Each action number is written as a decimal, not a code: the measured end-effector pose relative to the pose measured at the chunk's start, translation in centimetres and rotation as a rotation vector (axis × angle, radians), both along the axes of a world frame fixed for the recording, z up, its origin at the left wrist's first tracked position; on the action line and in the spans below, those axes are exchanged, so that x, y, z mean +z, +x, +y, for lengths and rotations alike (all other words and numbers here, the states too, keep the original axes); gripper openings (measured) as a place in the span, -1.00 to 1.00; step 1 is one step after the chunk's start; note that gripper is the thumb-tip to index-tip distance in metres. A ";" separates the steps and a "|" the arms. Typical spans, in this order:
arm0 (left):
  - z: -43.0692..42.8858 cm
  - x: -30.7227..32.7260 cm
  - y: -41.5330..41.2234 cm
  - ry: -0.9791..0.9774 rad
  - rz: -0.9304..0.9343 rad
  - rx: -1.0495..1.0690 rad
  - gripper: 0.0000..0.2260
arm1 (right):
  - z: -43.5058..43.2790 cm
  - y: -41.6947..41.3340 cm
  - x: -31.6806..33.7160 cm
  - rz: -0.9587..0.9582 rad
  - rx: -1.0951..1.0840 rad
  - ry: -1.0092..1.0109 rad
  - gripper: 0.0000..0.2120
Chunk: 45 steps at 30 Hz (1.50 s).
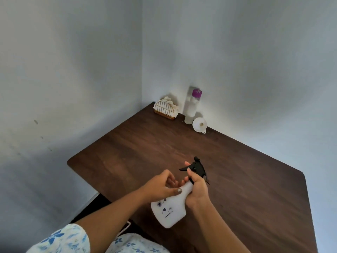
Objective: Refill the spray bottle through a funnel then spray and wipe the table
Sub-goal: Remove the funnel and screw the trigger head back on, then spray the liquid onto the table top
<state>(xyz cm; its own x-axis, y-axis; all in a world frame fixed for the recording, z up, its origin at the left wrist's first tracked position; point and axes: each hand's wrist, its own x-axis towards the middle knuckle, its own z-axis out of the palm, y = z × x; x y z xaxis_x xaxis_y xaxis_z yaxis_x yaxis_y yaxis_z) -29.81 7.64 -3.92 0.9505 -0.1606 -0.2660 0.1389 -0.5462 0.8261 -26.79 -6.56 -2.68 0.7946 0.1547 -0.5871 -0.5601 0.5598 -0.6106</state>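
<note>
Spray bottle (169, 210) held tilted above near edge of table (127, 152). Right hand (197, 192) wraps neck under black trigger head (197, 167). Left hand (160, 187) curls round shoulder, thumb on top. Funnel (199, 125) at far corner, just beside purple-capped bottle (192, 106)

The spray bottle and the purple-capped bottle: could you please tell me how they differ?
The spray bottle is tilted, gripped by the left hand and right hand; the purple-capped bottle stands upright at the far corner of the table. The spray bottle is squat and opaque white with a black trigger head; the purple-capped bottle is tall, slim and translucent. Both have tops on.
</note>
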 end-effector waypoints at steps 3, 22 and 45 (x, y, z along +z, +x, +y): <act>0.7 -1.0 -1.5 0.004 0.131 0.026 -0.51 | 0.5 -0.3 -0.9 0.095 0.091 -0.049 -0.81; 2.2 -7.1 -3.7 0.479 -0.020 -0.023 -0.69 | 0.5 -1.8 -2.2 0.209 0.169 -0.267 -0.82; -6.3 -8.3 -7.2 0.836 0.288 0.113 -0.32 | -5.8 -1.7 -1.5 0.146 0.399 -0.276 -0.76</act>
<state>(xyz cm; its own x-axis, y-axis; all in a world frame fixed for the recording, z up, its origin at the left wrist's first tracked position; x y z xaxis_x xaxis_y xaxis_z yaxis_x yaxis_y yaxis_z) -37.06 1.39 -12.17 0.8270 0.2839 -0.4853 0.3696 -0.9250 0.0887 -28.48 -12.37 -4.19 0.6120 0.2529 -0.7493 -0.7879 0.1133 -0.6053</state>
